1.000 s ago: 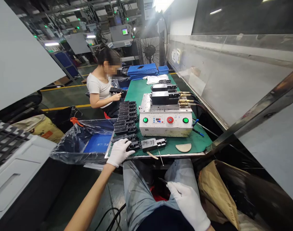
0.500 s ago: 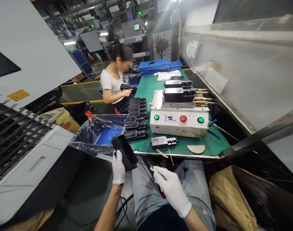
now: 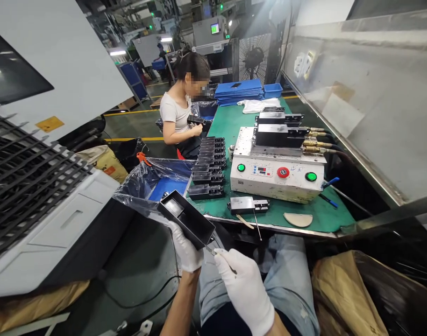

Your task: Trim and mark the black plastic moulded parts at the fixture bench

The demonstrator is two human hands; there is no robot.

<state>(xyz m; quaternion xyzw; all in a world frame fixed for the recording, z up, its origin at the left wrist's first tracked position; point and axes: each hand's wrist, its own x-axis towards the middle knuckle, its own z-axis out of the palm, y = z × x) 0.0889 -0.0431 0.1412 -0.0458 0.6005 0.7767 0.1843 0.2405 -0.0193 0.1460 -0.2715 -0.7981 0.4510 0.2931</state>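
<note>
The left hand (image 3: 186, 249) grips a tilted, hollow black housing (image 3: 189, 220); the right hand (image 3: 244, 285) grips a slim tool (image 3: 211, 251) beside its corner.

Glare from above; lower corners dim; edges stretched.

The box (image 3: 192, 222) is looking like smooth plastic; the right hand (image 3: 243, 285) is wearing matt cloth; the glossy, crinkled plastic liner (image 3: 136, 187) is catching light.
</note>
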